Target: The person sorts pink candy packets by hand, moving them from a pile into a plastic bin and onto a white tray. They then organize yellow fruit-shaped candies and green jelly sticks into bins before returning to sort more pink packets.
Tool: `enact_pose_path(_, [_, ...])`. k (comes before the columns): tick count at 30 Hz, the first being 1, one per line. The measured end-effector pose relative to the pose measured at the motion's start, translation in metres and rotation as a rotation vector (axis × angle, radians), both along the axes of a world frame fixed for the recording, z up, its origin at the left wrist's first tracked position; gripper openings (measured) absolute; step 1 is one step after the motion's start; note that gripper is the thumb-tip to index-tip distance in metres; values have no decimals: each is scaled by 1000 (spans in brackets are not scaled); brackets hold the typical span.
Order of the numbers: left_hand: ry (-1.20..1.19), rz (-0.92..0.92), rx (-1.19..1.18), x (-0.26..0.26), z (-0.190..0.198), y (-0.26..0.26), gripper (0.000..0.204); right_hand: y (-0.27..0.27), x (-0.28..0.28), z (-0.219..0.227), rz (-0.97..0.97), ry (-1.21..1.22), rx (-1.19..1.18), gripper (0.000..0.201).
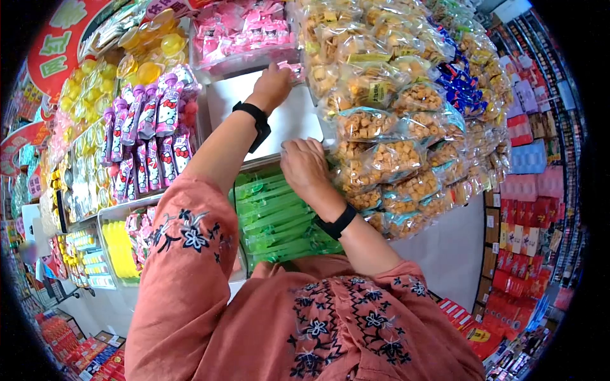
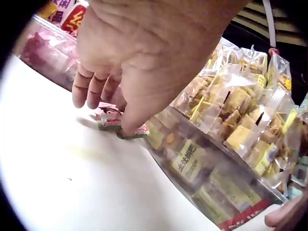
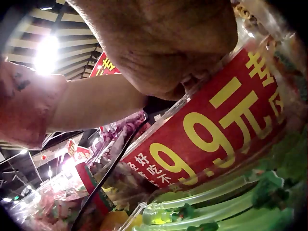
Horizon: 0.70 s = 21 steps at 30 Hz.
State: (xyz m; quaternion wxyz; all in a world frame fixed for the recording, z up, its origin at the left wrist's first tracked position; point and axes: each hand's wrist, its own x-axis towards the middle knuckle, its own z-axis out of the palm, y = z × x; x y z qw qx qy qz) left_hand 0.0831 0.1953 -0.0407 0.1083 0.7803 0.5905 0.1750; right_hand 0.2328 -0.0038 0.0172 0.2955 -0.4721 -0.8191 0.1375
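My left hand (image 1: 273, 87) reaches over a white surface (image 1: 222, 105) inside a clear-walled bin, at its far right corner. In the left wrist view this hand (image 2: 149, 57) has bent fingers and a thumb pinching small pink packets (image 2: 109, 118) that lie on the white surface (image 2: 86, 168). My right hand (image 1: 305, 166) is at the bin's near edge, fingers bent over the rim. The right wrist view shows that hand (image 3: 168, 38) above a red price sign (image 3: 207, 134) on the bin's front; its fingertips are mostly hidden.
Bagged brown snacks (image 1: 387, 159) are piled to the right. Green tube-shaped packets (image 1: 273, 216) lie in front of the bin, purple pouches (image 1: 149, 114) to its left, and pink packets (image 1: 241, 32) behind it. Clear dividers stand between compartments.
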Motion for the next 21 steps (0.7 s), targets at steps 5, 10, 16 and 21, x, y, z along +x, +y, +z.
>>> enact_pose_path(5, [151, -148, 13, 0, 3, -12, 51, 1, 1, 0, 16, -9, 26, 11])
enact_pose_path(10, [240, -127, -171, 9, 27, -19, 53, 1, 2, 0, 31, -11, 25, 12])
enact_pose_path(16, [261, -153, -183, 14, 31, -31, 55, 1, 2, -4, 21, -11, 28, 13])
enact_pose_path(21, [332, -209, -149, 9, 30, -30, 58, 1, 2, -5, 23, -1, 34, 14])
